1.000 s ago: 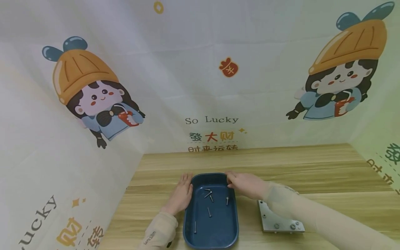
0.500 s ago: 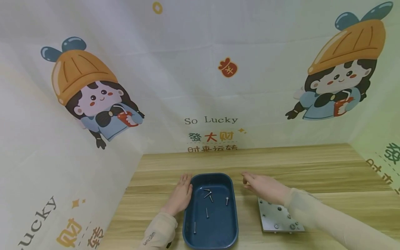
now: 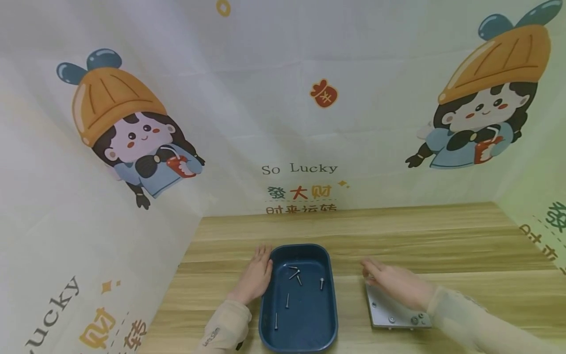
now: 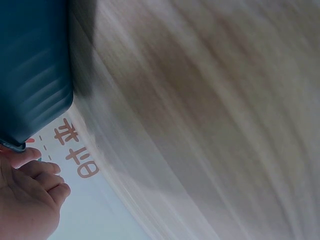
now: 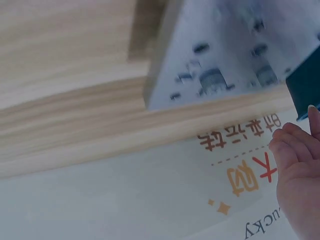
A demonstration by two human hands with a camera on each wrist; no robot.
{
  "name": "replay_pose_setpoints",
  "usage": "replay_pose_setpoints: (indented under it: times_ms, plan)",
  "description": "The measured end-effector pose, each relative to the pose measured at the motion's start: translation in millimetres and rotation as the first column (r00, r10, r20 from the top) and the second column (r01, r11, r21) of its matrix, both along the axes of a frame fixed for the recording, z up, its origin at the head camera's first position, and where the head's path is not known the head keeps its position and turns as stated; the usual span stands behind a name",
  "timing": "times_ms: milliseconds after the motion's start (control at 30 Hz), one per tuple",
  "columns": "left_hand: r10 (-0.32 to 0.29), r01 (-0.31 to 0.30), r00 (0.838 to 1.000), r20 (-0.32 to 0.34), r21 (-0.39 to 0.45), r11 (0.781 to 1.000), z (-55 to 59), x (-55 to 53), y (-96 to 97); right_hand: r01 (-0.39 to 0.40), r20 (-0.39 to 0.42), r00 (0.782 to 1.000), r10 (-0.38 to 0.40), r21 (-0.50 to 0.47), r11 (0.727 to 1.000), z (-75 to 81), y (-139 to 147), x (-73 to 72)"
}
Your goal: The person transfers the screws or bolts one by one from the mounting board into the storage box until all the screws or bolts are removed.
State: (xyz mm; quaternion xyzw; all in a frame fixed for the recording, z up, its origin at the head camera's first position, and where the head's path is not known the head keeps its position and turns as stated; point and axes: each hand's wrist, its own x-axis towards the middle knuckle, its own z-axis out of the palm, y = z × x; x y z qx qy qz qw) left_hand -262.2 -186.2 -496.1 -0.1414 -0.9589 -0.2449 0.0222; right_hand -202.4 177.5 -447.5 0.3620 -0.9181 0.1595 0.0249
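My left hand [image 3: 255,278] rests against the left rim of a dark blue tray [image 3: 305,334]; its fingers point away from me along the outside. The left wrist view shows those fingertips right at the tray's rim [image 4: 12,145]. Several loose screws lie in the tray, among them a long screw [image 3: 287,301] and a shorter thick screw [image 3: 321,283]. To the tray's right, my right hand [image 3: 395,282] overlaps a metal plate [image 3: 386,312] with holes and bolts, hiding its upper part. In the right wrist view, nothing shows between the right hand's loosely bent fingers.
Both tray and plate are on a wood-grain table [image 3: 353,228]. A printed cloth [image 3: 376,147] hangs behind the table and along both sides. The plate's bolts [image 5: 212,80] stand out from its surface in the right wrist view.
My right hand has left the tray's upper right rim and moved right, over the plate. One screw in the tray has shifted left. The left hand has stayed at the rim.
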Motion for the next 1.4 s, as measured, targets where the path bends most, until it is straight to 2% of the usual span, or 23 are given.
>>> replay_pose_setpoints:
  times_ms: [100, 267, 433, 733, 967, 1200, 1400]
  plan:
    - [0.0, 0.0, 1.0, 0.002, 0.003, 1.0, 0.3, -0.2, 0.2, -0.007, -0.009, 1.0, 0.007, 0.026, 1.0, -6.5, 3, 7.4]
    - [0.003, -0.003, 1.0, 0.006, 0.012, 1.0, 2.2, 0.7, 0.7, -0.046, -0.119, 0.991, 0.053, 0.061, 0.997, -20.6, 6, 17.3]
    - [0.004, -0.004, 1.0, 0.004, 0.004, 1.0, 3.4, 0.0, 0.9, -0.014, -0.154, 0.988, 0.024, 0.067, 0.998, -31.2, 7, 25.2]
    - [0.004, -0.004, 1.0, -0.002, -0.001, 1.0, 1.4, -1.8, 0.3, -0.03, -0.273, 0.961, 0.037, 0.029, 0.999, -39.9, 6, 28.9]
    - [0.001, -0.001, 1.0, -0.008, 0.008, 1.0, 3.1, -1.0, 0.9, -0.016, -0.239, 0.971, 0.028, 0.049, 0.999, -42.9, 5, 27.1]
    - [0.0, 0.0, 1.0, 0.004, 0.006, 1.0, 0.9, 0.0, 0.3, -0.026, -0.313, 0.949, 0.036, 0.034, 0.999, -44.8, 6, 29.6]
    - [-0.005, 0.005, 1.0, 0.001, 0.014, 1.0, 0.6, -0.5, 0.7, -0.016, -0.295, 0.955, 0.009, -0.022, 1.0, -40.8, 7, 29.0]
